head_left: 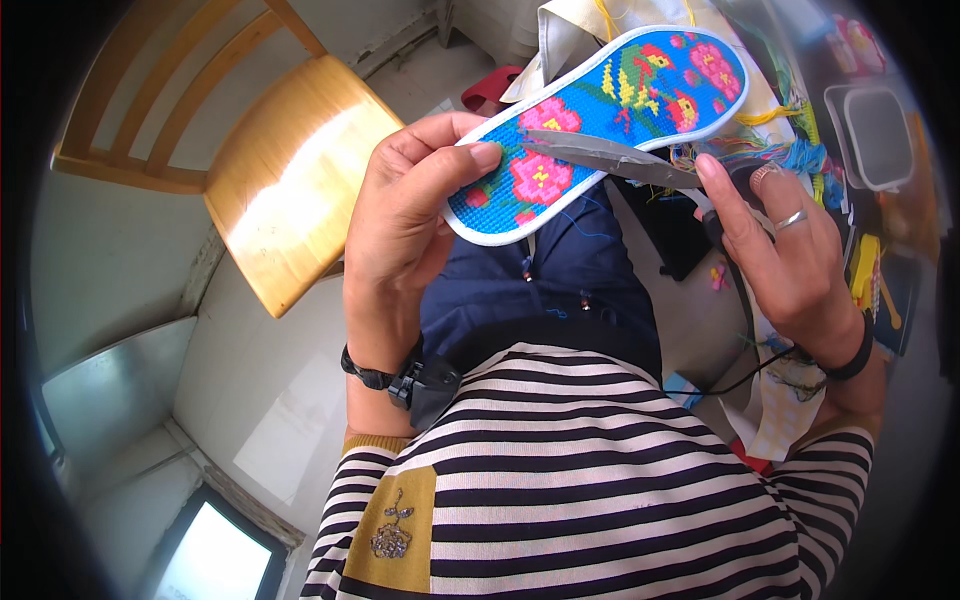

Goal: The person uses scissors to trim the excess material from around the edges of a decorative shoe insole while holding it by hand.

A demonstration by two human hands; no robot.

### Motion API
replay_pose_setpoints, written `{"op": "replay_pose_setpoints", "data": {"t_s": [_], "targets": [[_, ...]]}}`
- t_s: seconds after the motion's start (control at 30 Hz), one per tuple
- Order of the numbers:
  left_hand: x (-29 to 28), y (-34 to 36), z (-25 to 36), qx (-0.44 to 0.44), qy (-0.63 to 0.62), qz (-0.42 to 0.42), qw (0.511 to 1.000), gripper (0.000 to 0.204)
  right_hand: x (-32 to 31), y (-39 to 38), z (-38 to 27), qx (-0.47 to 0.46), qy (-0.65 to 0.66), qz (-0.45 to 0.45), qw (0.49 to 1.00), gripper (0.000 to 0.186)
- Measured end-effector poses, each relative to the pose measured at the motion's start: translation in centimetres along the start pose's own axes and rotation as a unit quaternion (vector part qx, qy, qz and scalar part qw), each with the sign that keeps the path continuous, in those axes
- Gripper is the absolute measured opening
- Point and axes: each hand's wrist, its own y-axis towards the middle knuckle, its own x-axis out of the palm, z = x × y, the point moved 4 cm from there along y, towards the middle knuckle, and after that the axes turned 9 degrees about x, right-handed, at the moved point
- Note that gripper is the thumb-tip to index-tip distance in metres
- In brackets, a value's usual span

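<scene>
My left hand [400, 205] grips the near end of a cross-stitched insole [650, 95], blue with pink flowers, green leaves, a yellow-and-red bird design and white edging, thumb on top. My right hand [780, 255], with rings on two fingers, holds large scissors [615, 160] by the handle, which is partly hidden. The grey blades lie over the insole's pink flowers, tips near my left thumb; I cannot tell whether they touch it. A fine blue thread [580, 220] hangs below the insole's edge.
A wooden chair [290, 180] stands at the left. Bundles of coloured thread [795, 155], pale fabric [560, 30], a grey plastic container [877, 135] and a yellow tool [862, 270] crowd the right and back. A black cord [735, 385] runs beside me on the right.
</scene>
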Motion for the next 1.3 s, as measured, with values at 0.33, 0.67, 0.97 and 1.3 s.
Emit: {"op": "replay_pose_setpoints", "data": {"t_s": [0.33,0.67,0.97,1.3], "targets": [[0.3,-0.1,-0.5,-0.034,-0.009,0.004,0.999,0.017,1.0,0.0,-0.2,0.147,0.249,-0.017,0.957,0.055],[0.9,-0.3,0.0,0.034,0.001,0.024,0.999,0.017,0.4,-0.9,0.4,0.191,0.187,0.031,0.963,0.061],[1.2,-0.5,0.2,0.052,0.032,0.025,0.998,0.021,-0.1,-0.9,-0.4,0.097,0.056,0.023,0.993,0.057],[0.9,-0.3,0.1,0.035,-0.008,0.005,0.999,0.022,0.2,-0.9,0.0,0.108,0.065,0.008,0.992,0.057]]}}
